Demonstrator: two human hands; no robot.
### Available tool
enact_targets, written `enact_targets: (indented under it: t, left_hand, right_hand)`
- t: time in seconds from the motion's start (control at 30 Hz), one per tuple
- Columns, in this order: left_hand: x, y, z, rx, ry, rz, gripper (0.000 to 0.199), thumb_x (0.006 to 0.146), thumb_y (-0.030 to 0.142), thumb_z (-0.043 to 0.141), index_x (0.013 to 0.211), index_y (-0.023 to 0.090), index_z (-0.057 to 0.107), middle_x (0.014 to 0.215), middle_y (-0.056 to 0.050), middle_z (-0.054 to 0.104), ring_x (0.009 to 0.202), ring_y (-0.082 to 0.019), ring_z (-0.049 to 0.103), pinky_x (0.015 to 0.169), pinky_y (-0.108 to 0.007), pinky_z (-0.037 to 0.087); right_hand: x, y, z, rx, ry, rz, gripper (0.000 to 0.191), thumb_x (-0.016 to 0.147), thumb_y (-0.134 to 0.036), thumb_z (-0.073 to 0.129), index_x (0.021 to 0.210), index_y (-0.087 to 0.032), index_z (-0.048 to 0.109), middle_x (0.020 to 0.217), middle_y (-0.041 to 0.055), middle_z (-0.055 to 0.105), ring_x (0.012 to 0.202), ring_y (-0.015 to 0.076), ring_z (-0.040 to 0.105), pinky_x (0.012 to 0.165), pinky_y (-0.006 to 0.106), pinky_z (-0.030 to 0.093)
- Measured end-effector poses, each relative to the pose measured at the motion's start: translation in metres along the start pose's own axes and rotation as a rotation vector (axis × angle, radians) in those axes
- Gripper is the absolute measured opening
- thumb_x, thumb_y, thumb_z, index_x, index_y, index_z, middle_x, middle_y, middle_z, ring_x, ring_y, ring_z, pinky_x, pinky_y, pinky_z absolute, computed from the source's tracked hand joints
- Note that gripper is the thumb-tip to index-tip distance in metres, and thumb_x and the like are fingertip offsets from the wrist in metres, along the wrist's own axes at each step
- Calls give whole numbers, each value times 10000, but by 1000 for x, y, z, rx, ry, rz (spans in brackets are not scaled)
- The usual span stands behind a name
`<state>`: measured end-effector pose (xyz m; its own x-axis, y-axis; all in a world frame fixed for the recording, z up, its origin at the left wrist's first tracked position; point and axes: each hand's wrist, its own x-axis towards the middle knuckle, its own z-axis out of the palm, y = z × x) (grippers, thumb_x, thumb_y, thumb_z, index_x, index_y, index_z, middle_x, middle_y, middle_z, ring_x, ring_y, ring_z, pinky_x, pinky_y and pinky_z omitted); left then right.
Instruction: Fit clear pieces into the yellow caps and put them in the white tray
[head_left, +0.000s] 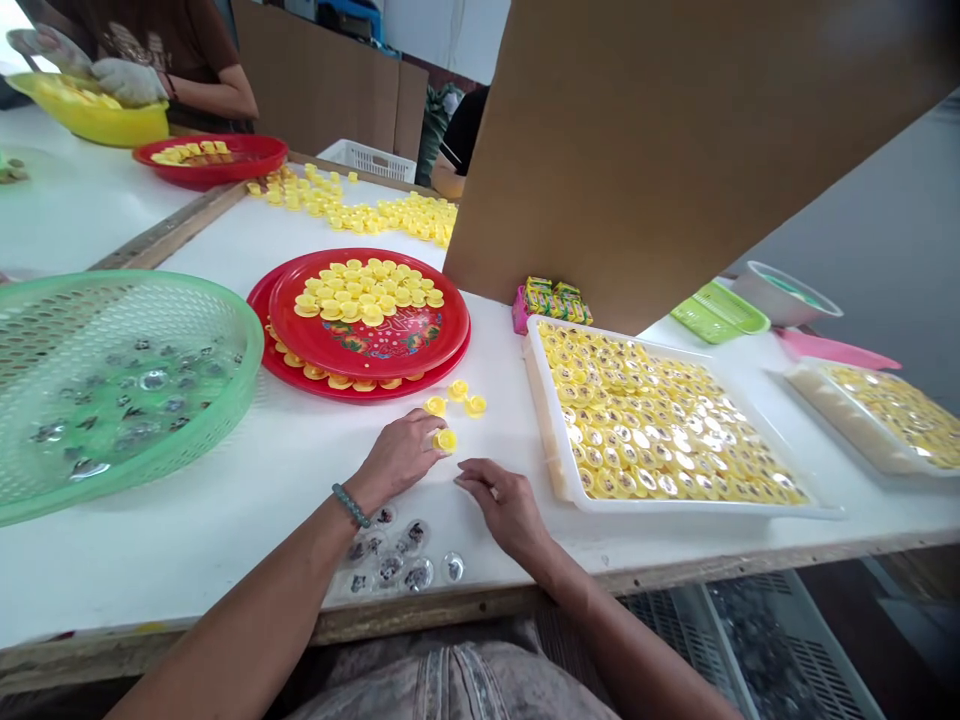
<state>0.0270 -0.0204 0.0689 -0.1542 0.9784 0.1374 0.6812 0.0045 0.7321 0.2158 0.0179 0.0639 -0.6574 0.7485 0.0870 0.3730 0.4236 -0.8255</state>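
Note:
My left hand (401,455), with a beaded bracelet at the wrist, pinches a small yellow cap (445,440) above the white table. Just to its right, my right hand (506,505) has thumb and fingertips drawn together; anything between them is too small to make out. Three loose yellow caps (475,405) lie beyond my hands. Near the front edge several clear discs with dark printed pictures (418,574) lie below my left wrist, and one more disc (453,567) sits apart to their right.
Stacked red trays (300,330) hold yellow caps. A green basket (247,340) with clear discs is at left, a white tray (551,440) of assembled pieces at right. Cardboard (600,150) stands behind. Gloved hands of a person (127,82) work over a yellow basin (120,125).

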Motion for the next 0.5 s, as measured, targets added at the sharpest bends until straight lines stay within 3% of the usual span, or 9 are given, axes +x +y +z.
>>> enact_targets:
  t: [0.13, 0.3, 0.4, 0.5]
  left_hand:
    - [-3, 12, -3, -254, 39, -100, 231, 778, 313, 564, 961, 197, 643, 897, -24, 663, 647, -123, 565, 623, -246, 447]
    - [-4, 25, -1, -751, -90, -203, 284, 762, 377, 594, 933, 159, 656, 839, -44, 679, 669, -120, 564, 632, -246, 450]
    - [-3, 26, 0, -989, -76, -275, 301, 699, 334, 672, 934, 148, 644, 888, -58, 681, 770, -140, 591, 718, -277, 463]
    - [-2, 24, -2, -1072, -40, -322, 303, 660, 294, 708, 906, 137, 628, 780, -37, 671, 725, -132, 585, 702, -275, 446]
  right_hand:
    - [13, -9, -9, 436, 116, 253, 132, 740, -300, 660, 792, -182, 632, 696, -1, 640, 647, 139, 597, 616, 257, 482]
    - [27, -21, -7, 819, 175, 345, 223, 695, -366, 706, 763, -163, 647, 689, 9, 635, 649, 125, 590, 662, 268, 478]
    - [30, -23, 3, 851, 232, 315, 203, 721, -358, 685, 766, -163, 652, 687, 11, 619, 640, 116, 561, 646, 258, 468]
    - [26, -23, 9, 669, 203, 247, 202, 780, -366, 623, 760, -167, 652, 672, 15, 606, 653, 128, 549, 635, 263, 465]
